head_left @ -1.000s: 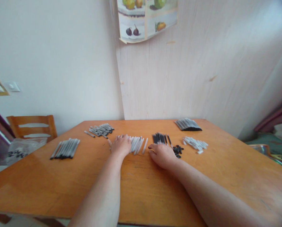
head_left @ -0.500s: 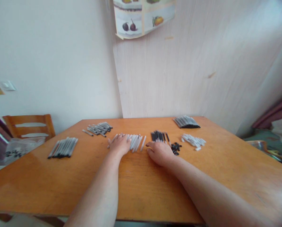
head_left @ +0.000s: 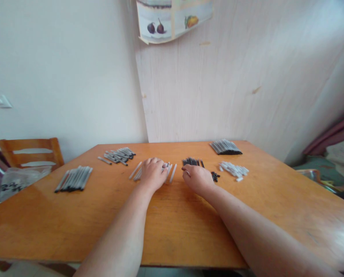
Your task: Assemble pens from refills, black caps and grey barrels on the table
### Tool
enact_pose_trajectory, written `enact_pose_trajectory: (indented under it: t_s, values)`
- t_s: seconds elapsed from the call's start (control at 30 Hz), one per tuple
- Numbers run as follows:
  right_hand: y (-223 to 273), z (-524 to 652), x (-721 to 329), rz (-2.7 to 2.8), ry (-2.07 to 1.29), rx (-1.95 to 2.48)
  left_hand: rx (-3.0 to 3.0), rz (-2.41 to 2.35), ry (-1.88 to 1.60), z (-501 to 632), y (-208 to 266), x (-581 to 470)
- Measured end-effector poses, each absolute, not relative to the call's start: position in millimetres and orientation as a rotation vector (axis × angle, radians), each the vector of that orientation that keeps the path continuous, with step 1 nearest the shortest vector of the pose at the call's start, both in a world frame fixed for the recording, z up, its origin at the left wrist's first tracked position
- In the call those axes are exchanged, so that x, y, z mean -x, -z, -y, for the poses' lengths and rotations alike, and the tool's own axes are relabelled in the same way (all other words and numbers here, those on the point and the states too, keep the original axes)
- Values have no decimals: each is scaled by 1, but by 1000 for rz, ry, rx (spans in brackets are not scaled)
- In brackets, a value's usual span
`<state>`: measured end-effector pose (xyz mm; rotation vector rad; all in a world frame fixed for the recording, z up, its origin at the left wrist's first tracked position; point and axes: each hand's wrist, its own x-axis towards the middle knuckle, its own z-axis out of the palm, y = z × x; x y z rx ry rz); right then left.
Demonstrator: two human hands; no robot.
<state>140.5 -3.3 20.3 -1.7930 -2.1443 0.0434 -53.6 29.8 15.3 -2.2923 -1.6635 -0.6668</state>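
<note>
On the table lies a row of white pen barrels [head_left: 173, 174]. My left hand [head_left: 153, 174] rests over the middle of this row, fingers bent down and thumb drawn in against a barrel; its fingertips are mostly hidden. Just right of the row is my right hand [head_left: 199, 177], its thumb and forefinger pinched together. What the pinch holds, if anything, is too small to make out. Behind that hand lie thin black pieces, like pen refills [head_left: 192, 161], side by side. Small black plugs or caps [head_left: 215, 176] form a heap beside it, partly covered by the hand.
White caps [head_left: 234, 170] lie in a pile farther right. Pens with black ends are grouped at the back right [head_left: 225, 147], back left [head_left: 118, 156] and near left [head_left: 74, 179]. A wooden chair [head_left: 30, 152] with a plastic bag stands left of the table [head_left: 166, 234].
My left hand has slid right along the barrels, uncovering some on its left, and its fingers have bent in. My right hand's thumb and forefinger have closed together. The view has shifted slightly.
</note>
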Motion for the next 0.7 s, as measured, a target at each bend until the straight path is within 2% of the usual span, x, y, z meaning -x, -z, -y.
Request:
enact_pose_trajectory:
  t_s: [0.13,0.7]
  values:
    - [-22,0,-147,2083,-27,1816,2371,1537,661,-22,-10,40]
    - [-21,-2,-150,2072,14,1839,2361,1549,561,-18,-3,34]
